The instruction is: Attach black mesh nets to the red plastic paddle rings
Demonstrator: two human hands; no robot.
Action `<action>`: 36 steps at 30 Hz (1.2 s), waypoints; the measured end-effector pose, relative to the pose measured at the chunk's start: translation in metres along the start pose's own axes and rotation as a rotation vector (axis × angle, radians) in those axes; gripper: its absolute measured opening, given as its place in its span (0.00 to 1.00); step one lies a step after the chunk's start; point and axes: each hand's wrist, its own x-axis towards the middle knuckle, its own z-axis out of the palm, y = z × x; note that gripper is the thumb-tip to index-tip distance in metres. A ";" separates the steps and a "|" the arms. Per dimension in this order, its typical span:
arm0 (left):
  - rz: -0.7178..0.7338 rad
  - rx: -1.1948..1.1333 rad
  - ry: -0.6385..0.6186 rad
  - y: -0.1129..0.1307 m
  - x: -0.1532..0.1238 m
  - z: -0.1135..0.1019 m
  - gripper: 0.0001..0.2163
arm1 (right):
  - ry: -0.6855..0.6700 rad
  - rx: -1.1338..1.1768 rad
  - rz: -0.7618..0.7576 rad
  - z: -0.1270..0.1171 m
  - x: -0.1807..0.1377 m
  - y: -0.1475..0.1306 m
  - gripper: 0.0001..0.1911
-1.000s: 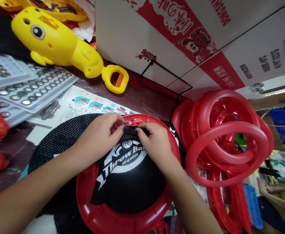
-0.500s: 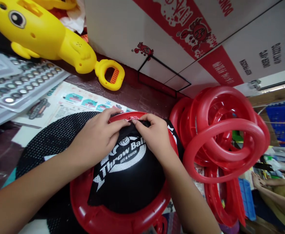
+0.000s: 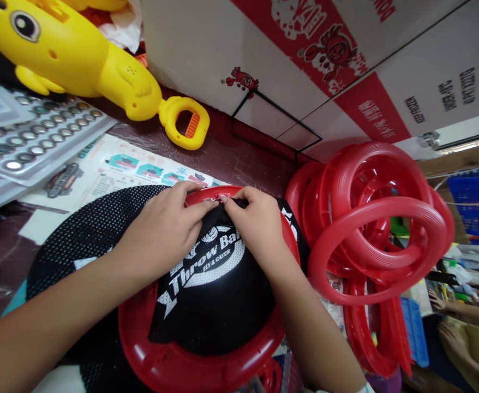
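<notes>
A black fabric disc (image 3: pixel 227 316) printed "Throw Ball" lies inside a red plastic ring (image 3: pixel 207 374). At the far rim, my left hand (image 3: pixel 168 226) pinches the fabric's edge between thumb and fingers. Right beside it, my right hand (image 3: pixel 258 221) is closed on the same edge, the two thumbs nearly touching. A little of the ring's red rim shows between and beyond the fingertips. More black perforated fabric (image 3: pixel 96 229) spreads beneath the ring on the left.
Several red rings (image 3: pixel 387 218) are piled at the right. White cartons (image 3: pixel 198 49) stand behind a black wire frame (image 3: pixel 276 117). A yellow toy (image 3: pixel 129 82) and trays of button cells (image 3: pixel 39 136) lie at the upper left. Another person's hand (image 3: pixel 454 335) shows at the right.
Both hands stay at the far rim, pinching the fabric edge with only slight finger shifts. The other person's hands have moved at the right.
</notes>
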 end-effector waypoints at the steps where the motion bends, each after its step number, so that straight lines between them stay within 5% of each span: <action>1: -0.007 0.005 -0.006 0.000 0.000 0.000 0.20 | 0.003 -0.020 0.001 0.000 0.000 -0.001 0.09; 11: -0.013 -0.057 -0.005 0.001 0.000 -0.002 0.19 | -0.050 0.242 0.103 -0.017 -0.011 0.023 0.08; 29: -0.017 -0.057 -0.035 -0.002 -0.002 0.000 0.20 | 0.033 0.064 0.081 -0.010 -0.004 0.024 0.08; 36: -0.037 -0.034 -0.088 0.000 -0.002 -0.004 0.20 | -0.033 -0.241 0.072 -0.014 0.000 0.007 0.09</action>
